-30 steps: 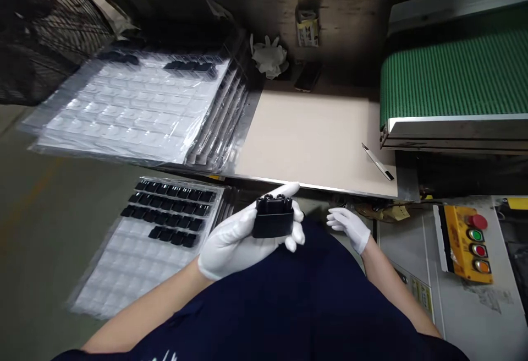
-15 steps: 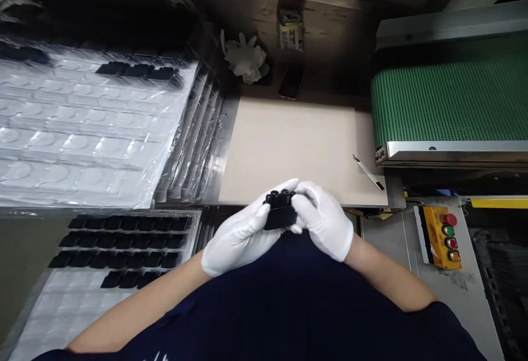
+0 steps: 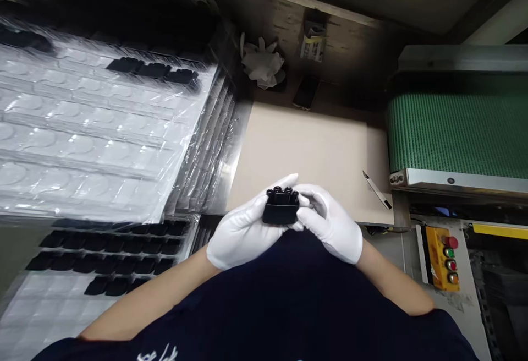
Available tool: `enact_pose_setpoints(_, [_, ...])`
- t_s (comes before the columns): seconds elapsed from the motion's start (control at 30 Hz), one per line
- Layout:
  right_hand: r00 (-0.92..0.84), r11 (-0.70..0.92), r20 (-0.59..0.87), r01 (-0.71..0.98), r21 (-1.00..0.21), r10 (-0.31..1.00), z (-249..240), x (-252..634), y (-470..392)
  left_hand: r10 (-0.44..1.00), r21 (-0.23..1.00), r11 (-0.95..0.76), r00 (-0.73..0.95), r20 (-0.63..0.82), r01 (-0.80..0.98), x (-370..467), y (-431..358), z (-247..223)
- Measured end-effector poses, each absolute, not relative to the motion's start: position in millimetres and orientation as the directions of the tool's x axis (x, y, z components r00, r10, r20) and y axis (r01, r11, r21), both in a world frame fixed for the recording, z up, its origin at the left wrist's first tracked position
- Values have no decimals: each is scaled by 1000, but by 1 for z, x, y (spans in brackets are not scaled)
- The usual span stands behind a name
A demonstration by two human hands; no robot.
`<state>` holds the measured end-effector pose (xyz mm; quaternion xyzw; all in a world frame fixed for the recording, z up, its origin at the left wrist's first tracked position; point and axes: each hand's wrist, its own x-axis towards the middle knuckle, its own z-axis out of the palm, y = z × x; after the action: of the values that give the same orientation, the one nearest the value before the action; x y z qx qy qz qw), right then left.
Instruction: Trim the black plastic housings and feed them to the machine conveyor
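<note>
A small black plastic part (image 3: 281, 212), box-shaped with several short round posts along its top, is held between my two gloved hands in front of my chest. My left hand (image 3: 243, 231), in a white glove, cradles it from the left with the thumb on its near side. My right hand (image 3: 330, 220), gloved the same way, grips its right edge between thumb and fingers. Just beyond the hands lies a beige board (image 3: 305, 152) on the bench. The underside of the part is hidden by my fingers.
Clear plastic trays (image 3: 82, 130) are stacked at left, with a few black parts (image 3: 152, 70). A lower tray (image 3: 53, 300) carries more. A craft knife (image 3: 377, 190), phone (image 3: 306, 92) and crumpled white gloves (image 3: 263, 64) lie around the board. Right: green conveyor (image 3: 457, 135), yellow button box (image 3: 443, 259).
The black part has been tilted so its near face and posts show more fully. My right fingers have shifted along its right edge. The view has moved, so the surroundings sit lower.
</note>
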<state>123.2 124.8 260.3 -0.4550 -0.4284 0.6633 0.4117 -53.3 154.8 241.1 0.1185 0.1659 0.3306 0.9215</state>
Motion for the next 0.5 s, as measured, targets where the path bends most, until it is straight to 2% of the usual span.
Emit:
enact_pose_setpoints(0.1, [-218,-238,-224,-37,-971,950,261,122,134,646,279,760,731,-219,-587,-57,163,238])
enact_pose_setpoints(0.2, [-221,-187,-183,6,-982,958,262,121,145,650,258,758,728,-219,-599,-59,171,237])
enact_pose_setpoints(0.5, [-237,-186,-213,132,-974,948,263,118,180,664,281,746,704,-251,-604,-58,198,230])
